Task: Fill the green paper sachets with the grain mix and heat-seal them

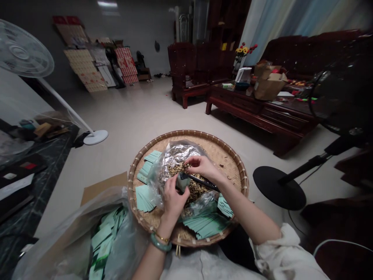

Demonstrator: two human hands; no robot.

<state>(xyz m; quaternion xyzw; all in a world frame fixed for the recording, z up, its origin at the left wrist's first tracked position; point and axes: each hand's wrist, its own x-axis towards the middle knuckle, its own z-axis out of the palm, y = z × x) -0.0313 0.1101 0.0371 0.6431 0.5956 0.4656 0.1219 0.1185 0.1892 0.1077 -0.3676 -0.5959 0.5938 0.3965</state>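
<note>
My left hand (174,200) is closed around a small green packet (183,181), held with its top end up. Just above that end my right hand (203,166) has its fingertips pinched together; what they hold, if anything, is too small to make out. Below both hands, a clear plastic bag (186,148) lies spread open with a loose dried mix (197,191) of pale and dark bits in it. A dark, long-handled tool (205,182) rests on the mix under my right wrist. Flat green packets (145,199) lie fanned at the left, with more packets (206,225) in front.
Everything sits in a round woven bamboo tray (189,133). A large plastic bag (72,221) of green packets (105,237) stands at the left, beside flat cardboard (101,186). Fans stand left (96,137) and right (279,187). A wooden table (262,112) is behind.
</note>
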